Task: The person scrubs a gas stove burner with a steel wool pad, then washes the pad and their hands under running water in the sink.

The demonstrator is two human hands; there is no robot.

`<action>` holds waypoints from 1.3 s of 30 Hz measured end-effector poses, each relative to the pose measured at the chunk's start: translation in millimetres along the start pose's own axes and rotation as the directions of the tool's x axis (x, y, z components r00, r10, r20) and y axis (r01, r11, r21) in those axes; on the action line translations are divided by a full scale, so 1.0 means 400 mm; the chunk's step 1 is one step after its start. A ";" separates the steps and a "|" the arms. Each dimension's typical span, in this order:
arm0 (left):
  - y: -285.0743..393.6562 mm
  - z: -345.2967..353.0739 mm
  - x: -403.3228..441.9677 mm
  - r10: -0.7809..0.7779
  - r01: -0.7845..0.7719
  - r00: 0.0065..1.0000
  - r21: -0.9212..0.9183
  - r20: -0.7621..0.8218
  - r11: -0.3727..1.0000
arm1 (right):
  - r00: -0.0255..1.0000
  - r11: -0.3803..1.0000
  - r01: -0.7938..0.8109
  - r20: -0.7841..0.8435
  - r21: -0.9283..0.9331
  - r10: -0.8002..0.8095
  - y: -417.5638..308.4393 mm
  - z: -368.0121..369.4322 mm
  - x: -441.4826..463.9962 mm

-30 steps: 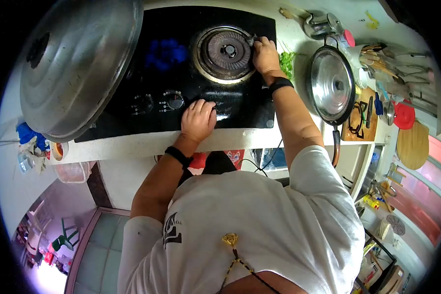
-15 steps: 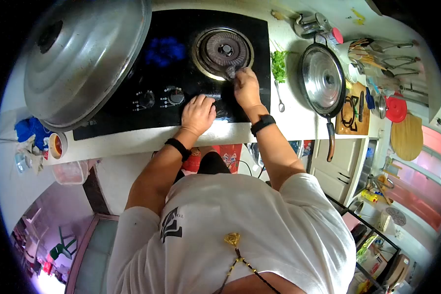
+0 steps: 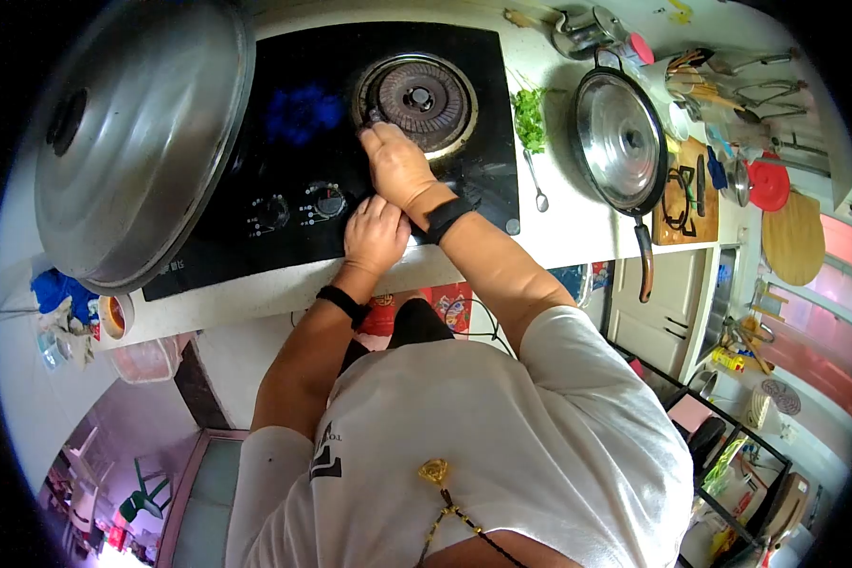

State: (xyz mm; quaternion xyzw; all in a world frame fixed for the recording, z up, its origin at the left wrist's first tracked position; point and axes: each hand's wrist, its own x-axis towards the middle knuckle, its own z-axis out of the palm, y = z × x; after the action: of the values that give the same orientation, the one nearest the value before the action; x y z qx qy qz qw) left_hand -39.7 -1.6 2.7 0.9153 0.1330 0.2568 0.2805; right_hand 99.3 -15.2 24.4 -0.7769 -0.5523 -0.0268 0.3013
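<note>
My right hand [image 3: 400, 166] is closed at the left rim of the gas burner [image 3: 419, 97]. A small dark grey wad [image 3: 374, 116], like a scouring pad, pokes out from its fingertips; most of it is hidden. My left hand [image 3: 376, 234] rests palm down on the front of the black glass cooktop [image 3: 293, 170], just below my right wrist, fingers lying on the glass. To its left is a control knob [image 3: 330, 202]. The burner is bare, its ridged cap and metal ring in view. Blue flame [image 3: 303, 112] shows on the cooktop's left side.
A large metal lid [image 3: 146, 142] covers the cooktop's left end. Right of the cooktop lie green herbs [image 3: 529, 120], a spoon [image 3: 538, 189] and a glass-lidded frying pan [image 3: 621, 142]. Further right is a cutting board [image 3: 688, 222] with a knife. A small bowl [image 3: 117, 316] sits at the left.
My right hand has moved left, from the burner's front right rim to its left rim, still pinching the grey wad. My left hand stays on the cooktop's front. The view has shifted slightly.
</note>
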 end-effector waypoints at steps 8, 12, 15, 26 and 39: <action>-0.001 -0.001 -0.003 -0.005 0.007 0.998 -0.027 0.056 1.000 | 0.979 0.982 0.122 0.183 -0.146 -0.095 0.057 -0.091 -0.063; 0.001 -0.002 -0.005 -0.009 0.010 0.999 -0.028 0.047 1.000 | 0.989 0.981 0.102 0.123 -0.165 -0.082 0.136 -0.153 -0.114; 0.001 -0.001 0.001 -0.016 0.017 0.999 -0.023 0.038 1.000 | 0.999 0.994 -0.025 0.031 0.104 0.022 0.180 -0.200 -0.107; 0.002 -0.001 0.002 0.002 -0.003 0.998 0.015 0.055 1.000 | 0.928 0.855 -0.370 -0.186 -0.365 0.322 0.176 -0.119 -0.106; -0.005 0.009 -0.008 0.045 -0.048 0.997 0.039 0.064 0.998 | 0.877 0.866 -0.429 -0.350 -0.257 0.330 0.068 -0.018 -0.086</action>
State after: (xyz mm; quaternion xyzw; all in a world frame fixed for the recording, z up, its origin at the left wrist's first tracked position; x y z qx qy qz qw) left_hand -40.5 -2.9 -2.3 0.9313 0.1079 0.2313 0.2600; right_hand 111.7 -53.6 5.6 -0.8970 -0.3234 -0.1729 0.2467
